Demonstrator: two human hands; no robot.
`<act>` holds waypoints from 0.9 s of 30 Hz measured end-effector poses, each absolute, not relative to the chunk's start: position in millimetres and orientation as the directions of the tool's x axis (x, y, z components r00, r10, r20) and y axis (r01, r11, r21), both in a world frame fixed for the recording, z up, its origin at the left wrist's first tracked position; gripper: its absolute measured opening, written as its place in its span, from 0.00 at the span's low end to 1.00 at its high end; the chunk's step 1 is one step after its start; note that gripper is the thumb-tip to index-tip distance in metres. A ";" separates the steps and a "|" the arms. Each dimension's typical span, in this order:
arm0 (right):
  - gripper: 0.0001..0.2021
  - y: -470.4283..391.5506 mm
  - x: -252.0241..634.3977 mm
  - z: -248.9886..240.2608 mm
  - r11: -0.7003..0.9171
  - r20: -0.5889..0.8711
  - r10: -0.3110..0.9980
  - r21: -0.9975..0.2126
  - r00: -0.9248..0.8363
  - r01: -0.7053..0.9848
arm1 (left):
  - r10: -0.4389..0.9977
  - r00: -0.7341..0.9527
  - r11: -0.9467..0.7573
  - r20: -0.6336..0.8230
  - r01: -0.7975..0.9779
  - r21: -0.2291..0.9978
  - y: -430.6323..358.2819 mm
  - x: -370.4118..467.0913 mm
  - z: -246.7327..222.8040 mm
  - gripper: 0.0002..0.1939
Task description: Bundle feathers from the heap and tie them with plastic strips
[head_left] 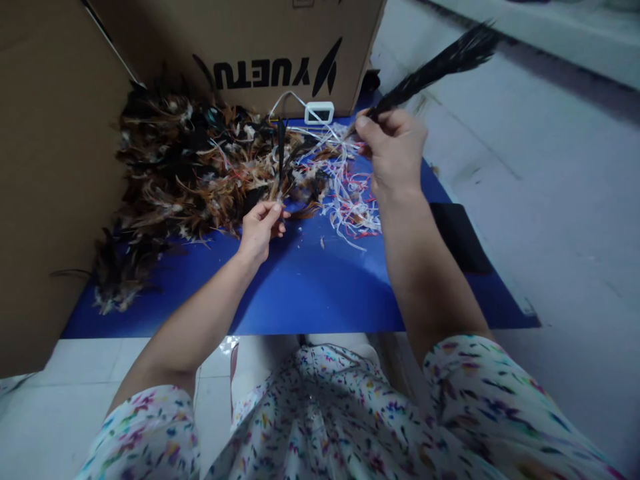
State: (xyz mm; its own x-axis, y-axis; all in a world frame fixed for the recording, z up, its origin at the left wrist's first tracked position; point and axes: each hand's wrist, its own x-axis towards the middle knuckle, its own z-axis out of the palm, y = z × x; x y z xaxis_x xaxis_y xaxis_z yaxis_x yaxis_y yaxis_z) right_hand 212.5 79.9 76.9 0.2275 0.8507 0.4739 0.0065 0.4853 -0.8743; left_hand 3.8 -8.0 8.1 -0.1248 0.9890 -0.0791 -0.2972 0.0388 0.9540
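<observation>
My left hand [261, 228] pinches the base of a slim dark feather [281, 157], which points up and away from me over the blue table [320, 293]. Raised at the right, my right hand [395, 147] is closed on a bundle of long black feathers [440, 65] that slants up to the right; this hand is a little blurred. A large heap of brown and black feathers [195, 173] spreads over the table's left and back. Beneath and left of my right hand lies a tangle of white and pink strings [353, 193].
A cardboard box [270, 40] with upside-down lettering stands behind the heap, and another cardboard panel [50, 167] rises at the left. A small white device with a dark display [319, 113] sits at the back. Some black flat thing [460, 237] lies at the right edge.
</observation>
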 end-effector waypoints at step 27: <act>0.12 -6.7 184.3 36.1 0.290 0.295 0.947 -0.955 0.128 0.056 | 0.998 0.042 -0.033 0.040 -0.164 0.986 -20.7 20.7 -1.2 0.18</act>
